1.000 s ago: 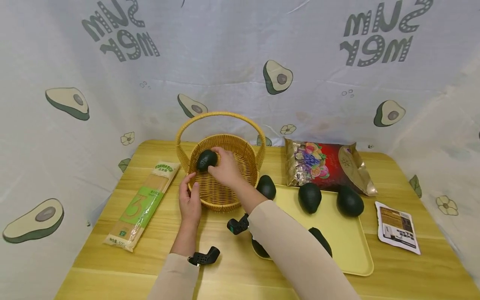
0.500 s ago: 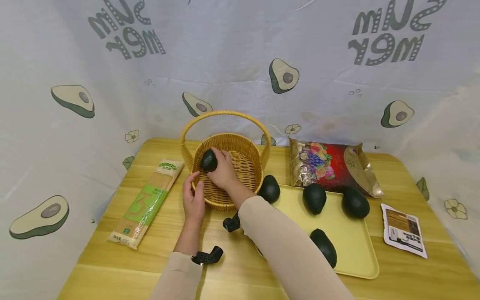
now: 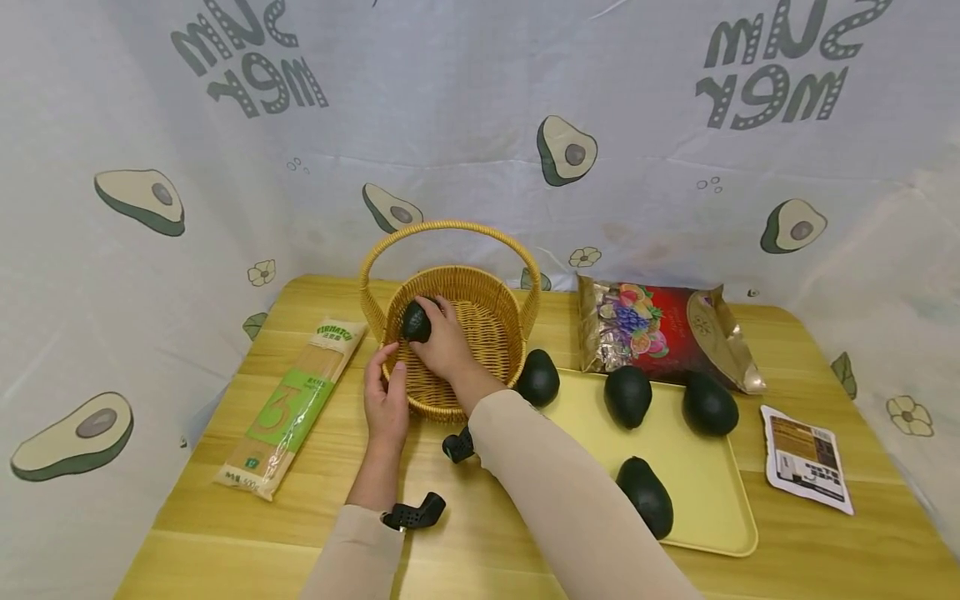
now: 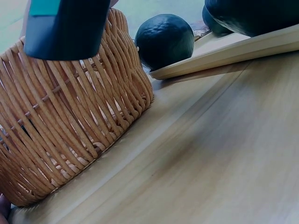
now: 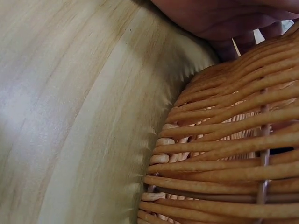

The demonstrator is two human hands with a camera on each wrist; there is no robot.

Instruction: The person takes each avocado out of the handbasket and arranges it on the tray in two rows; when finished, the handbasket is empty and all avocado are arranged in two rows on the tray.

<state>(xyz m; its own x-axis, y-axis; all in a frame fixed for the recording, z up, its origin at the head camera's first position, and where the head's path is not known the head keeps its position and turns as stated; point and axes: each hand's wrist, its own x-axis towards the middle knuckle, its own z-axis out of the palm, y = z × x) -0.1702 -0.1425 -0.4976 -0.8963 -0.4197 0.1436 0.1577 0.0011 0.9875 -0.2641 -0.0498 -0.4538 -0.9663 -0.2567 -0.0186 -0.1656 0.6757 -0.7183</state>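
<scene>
In the head view my right hand (image 3: 442,342) reaches inside the yellow wicker basket (image 3: 487,333) and holds a dark green avocado (image 3: 416,322) between thumb and fingers, near the left inner wall. My left hand (image 3: 387,410) rests against the basket's front-left side, its index finger and thumb at the rim. The basket's woven wall (image 4: 70,116) fills much of the left wrist view. From the right wrist, my left palm (image 5: 219,16) shows beside the wicker wall (image 5: 219,154), its fingers partly hidden behind it.
Right of the basket lies a yellow tray (image 3: 697,492) with several avocados (image 3: 628,397); my right sleeve covers its near left part. A red-gold fruit bag (image 3: 667,329) lies behind it, a white pouch (image 3: 806,458) to the right. A noodle packet (image 3: 292,408) lies left.
The head view shifted a little. My right hand turned slightly and moved the avocado a bit left within the basket. The right forearm swung left, uncovering more of an avocado on the tray.
</scene>
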